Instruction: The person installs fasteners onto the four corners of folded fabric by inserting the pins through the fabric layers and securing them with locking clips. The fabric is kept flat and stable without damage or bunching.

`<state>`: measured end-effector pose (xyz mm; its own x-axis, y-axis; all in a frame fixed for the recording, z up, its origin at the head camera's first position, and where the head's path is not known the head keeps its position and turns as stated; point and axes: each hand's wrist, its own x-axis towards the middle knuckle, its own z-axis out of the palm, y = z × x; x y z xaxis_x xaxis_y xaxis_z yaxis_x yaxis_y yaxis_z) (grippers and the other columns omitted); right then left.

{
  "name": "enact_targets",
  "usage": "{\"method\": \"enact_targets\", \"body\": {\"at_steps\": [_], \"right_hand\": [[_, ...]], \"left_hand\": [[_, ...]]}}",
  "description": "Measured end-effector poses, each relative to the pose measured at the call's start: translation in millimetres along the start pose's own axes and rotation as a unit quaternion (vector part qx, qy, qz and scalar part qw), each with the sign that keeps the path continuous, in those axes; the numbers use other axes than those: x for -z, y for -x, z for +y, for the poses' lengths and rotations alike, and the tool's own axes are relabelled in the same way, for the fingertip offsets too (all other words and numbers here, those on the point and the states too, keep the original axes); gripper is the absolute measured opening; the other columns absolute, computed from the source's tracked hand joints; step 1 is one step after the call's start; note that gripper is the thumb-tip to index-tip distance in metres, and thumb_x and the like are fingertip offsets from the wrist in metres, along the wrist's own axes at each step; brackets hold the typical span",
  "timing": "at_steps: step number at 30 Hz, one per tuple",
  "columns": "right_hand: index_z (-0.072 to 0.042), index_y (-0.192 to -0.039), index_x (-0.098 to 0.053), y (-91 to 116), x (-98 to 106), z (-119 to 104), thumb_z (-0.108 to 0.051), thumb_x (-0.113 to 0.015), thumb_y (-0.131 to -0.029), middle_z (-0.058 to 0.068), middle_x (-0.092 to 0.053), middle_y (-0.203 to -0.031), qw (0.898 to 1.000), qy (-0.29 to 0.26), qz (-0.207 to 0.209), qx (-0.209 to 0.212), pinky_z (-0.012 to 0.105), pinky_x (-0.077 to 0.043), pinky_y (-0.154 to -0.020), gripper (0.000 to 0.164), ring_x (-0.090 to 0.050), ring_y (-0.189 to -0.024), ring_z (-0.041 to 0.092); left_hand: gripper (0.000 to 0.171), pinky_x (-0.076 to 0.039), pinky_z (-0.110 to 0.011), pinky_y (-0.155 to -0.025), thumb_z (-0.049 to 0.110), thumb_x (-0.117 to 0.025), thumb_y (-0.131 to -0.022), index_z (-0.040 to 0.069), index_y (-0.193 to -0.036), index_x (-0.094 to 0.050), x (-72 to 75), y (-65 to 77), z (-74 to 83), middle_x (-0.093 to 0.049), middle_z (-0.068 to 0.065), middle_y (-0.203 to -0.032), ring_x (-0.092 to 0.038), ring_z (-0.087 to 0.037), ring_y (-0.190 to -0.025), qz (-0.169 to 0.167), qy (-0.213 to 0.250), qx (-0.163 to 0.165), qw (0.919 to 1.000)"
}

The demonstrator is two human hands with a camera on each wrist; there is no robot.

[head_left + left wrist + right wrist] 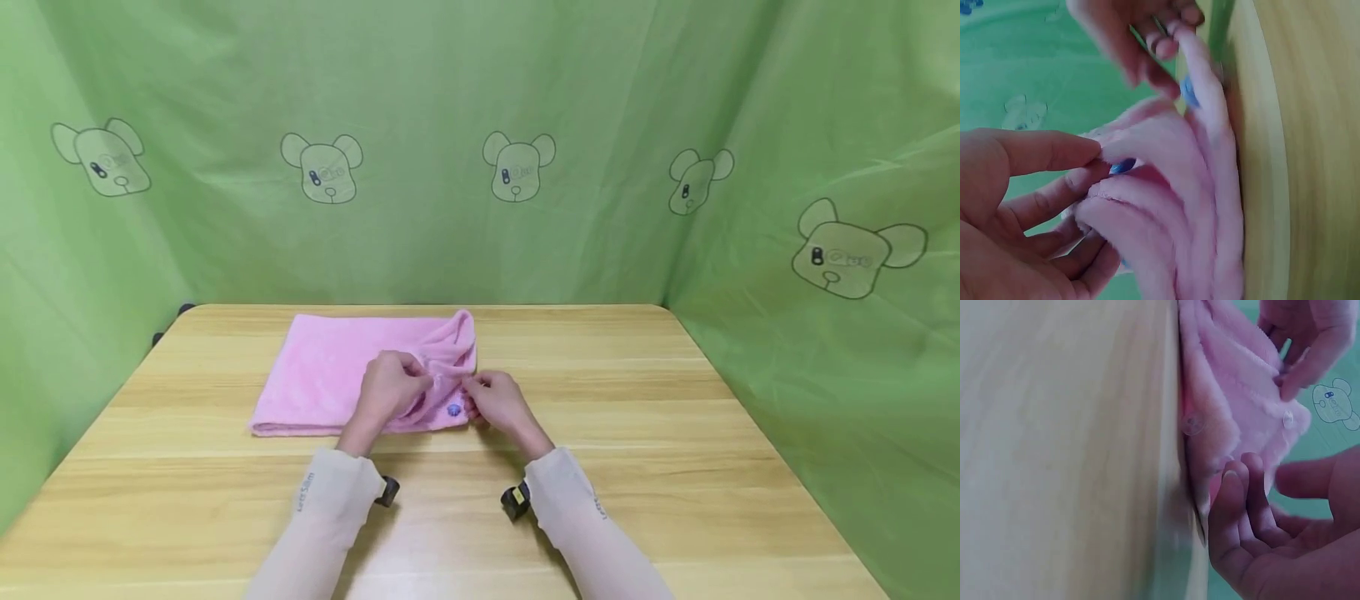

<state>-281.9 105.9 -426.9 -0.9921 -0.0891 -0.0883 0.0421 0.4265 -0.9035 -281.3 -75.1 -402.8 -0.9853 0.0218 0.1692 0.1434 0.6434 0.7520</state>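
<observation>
A pink plush cloth (330, 358) lies on the table, its right end bunched up in soft folds. My left hand (392, 385) pinches a raised fold of it between thumb and fingertips. At the near right corner my right hand (498, 404) has its bent fingers at the cloth's edge, close to a blue button (453, 410). In the left wrist view another blue button (1124, 165) shows beneath the pinched fold. Clear round fasteners (1288, 419) appear on the cloth in the right wrist view. The cloth partly hides the fingertips' contact.
The wooden table (637, 417) extends around the cloth on all sides. Green curtains (420, 233) with printed bear heads hang behind and beside it. A black device (516, 500) sits at the right wrist, another (387, 492) at the left.
</observation>
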Motion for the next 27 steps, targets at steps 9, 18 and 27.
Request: {"method": "enact_targets", "body": {"at_steps": [9, 18, 27], "right_hand": [[-0.001, -0.124, -0.054, 0.6, 4.3, -3.2, -0.036, -0.054, -0.1, 0.013, -0.063, -0.075, 0.998, 0.058, 0.017, 0.021, 0.025, -0.044, -0.048, 0.043, -0.058, -0.059, 0.023], [-0.003, -0.112, -0.063, 3.9, 6.6, -3.7, -0.011, -0.067, -0.087, 0.005, -0.06, -0.067, 0.995, 0.09, -0.012, 0.049, 0.022, -0.044, -0.044, 0.026, -0.061, -0.06, 0.028], [-0.005, -0.104, -0.067, 5.5, 7.7, -4.4, -0.011, -0.071, -0.083, 0.005, -0.062, -0.073, 0.993, 0.103, -0.026, 0.049, 0.024, -0.046, -0.051, 0.021, -0.06, -0.063, 0.023]], "left_hand": [[0.016, -0.052, -0.033, -0.061, 0.015, -0.079, -0.078, 0.009, -0.065, -0.072, -18.1, 10.7, 14.4, -0.064, 0.002, -0.059, -0.056, -0.016, -0.059, -0.112, -0.058, -0.028, 0.9916], [0.012, -0.053, -0.042, -0.073, 0.015, -0.062, -0.092, 0.003, -0.092, -0.065, -15.1, 8.5, 11.0, -0.065, -0.006, -0.079, -0.06, -0.023, -0.073, -0.094, -0.072, -0.043, 0.992], [0.024, -0.053, -0.043, -0.077, 0.018, -0.051, -0.1, -0.002, -0.102, -0.063, -14.1, 2.0, 1.8, -0.067, -0.013, -0.08, -0.063, -0.028, -0.077, -0.073, -0.061, 0.003, 0.9954]]}}
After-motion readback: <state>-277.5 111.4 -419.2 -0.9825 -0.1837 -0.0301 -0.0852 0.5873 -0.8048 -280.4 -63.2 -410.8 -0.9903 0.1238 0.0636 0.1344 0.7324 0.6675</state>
